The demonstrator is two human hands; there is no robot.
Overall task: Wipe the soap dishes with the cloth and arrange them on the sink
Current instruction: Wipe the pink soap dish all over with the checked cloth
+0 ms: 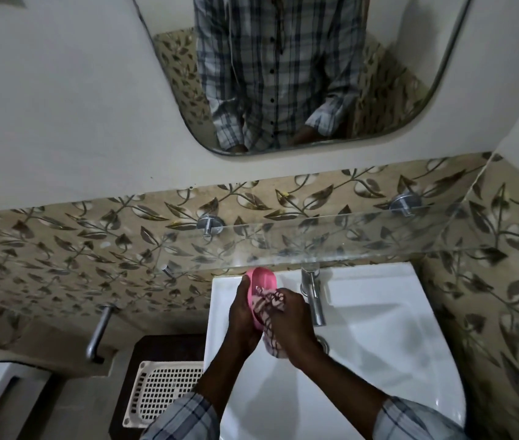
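Note:
Over the left part of the white sink [378,350], my left hand [242,319] grips a pink oval soap dish [263,279] by its left edge and underside, tilted with its hollow facing right. My right hand [296,322] holds a checked pink-and-dark cloth [269,308] bunched against the inside of the dish. The lower end of the cloth hangs down between my wrists. Only this one soap dish is in view.
A chrome tap [313,295] stands at the back of the sink, just right of my hands. A glass shelf [347,239] on metal pegs juts out above it. A white perforated tray [162,392] lies on a dark surface left of the sink. A mirror [283,74] hangs above.

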